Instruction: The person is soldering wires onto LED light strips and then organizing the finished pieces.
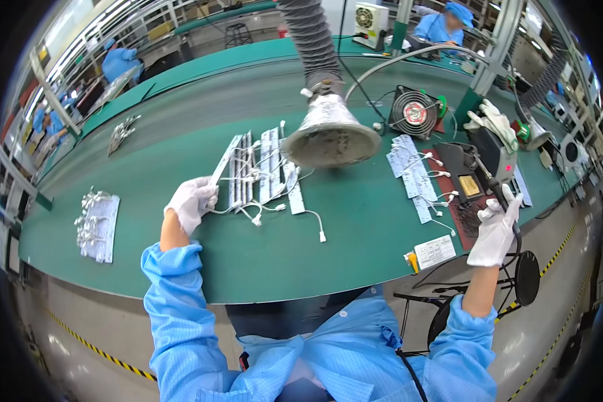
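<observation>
My left hand (193, 201), in a white glove, pinches the near end of a narrow white circuit board strip (225, 159), tilted beside a group of similar strips. Those wired strips (270, 164) lie side by side on the green bench (268, 261), with white leads and small connectors trailing toward me. At the right, my gloved right hand (494, 231) is closed around a soldering iron (497, 191), whose dark cable hangs down past the wrist. The iron points toward its station (494, 155); its tip cannot be made out clearly. A yellow sponge (470, 185) sits in a dark holder near it.
A fume extraction hood (331, 130) hangs over the bench middle. More wired boards lie at the left (99, 226) and right (412, 175). A small fan (413, 112), spare gloves (494, 124), and a paper label (435, 252) are on the right. Co-workers sit farther back.
</observation>
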Tool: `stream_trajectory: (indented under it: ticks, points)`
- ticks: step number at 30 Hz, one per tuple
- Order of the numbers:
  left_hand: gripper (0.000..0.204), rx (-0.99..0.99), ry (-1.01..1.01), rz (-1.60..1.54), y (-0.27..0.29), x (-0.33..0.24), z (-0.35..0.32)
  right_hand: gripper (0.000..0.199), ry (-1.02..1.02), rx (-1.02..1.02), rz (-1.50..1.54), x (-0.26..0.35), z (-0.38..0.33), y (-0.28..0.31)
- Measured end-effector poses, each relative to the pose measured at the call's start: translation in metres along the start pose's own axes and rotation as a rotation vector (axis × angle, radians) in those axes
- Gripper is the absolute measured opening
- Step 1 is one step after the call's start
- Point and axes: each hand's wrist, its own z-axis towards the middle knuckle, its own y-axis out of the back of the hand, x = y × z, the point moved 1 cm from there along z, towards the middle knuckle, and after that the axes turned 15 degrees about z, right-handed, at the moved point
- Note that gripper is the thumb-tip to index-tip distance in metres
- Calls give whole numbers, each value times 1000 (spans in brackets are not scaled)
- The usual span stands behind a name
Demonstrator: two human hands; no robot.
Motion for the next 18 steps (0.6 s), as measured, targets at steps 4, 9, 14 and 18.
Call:
stream_trajectory:
  ticks: [4, 9, 14, 18]
  points:
    - [24, -649, -456, 351, -33, -18, -22, 69, -42, 127, -123, -7, -44, -26]
    - [22, -707, -773, -67, -77, -55, -76, 28, -17, 255, -349, -23, -83, -40]
    - [26, 159, -110, 187, -119, -77, -130, 32, 164, 377, -318, -49, -104, -49]
    - [35, 493, -80, 376, -146, -32, -85, 36, -29, 592, -231, -66, -130, -83]
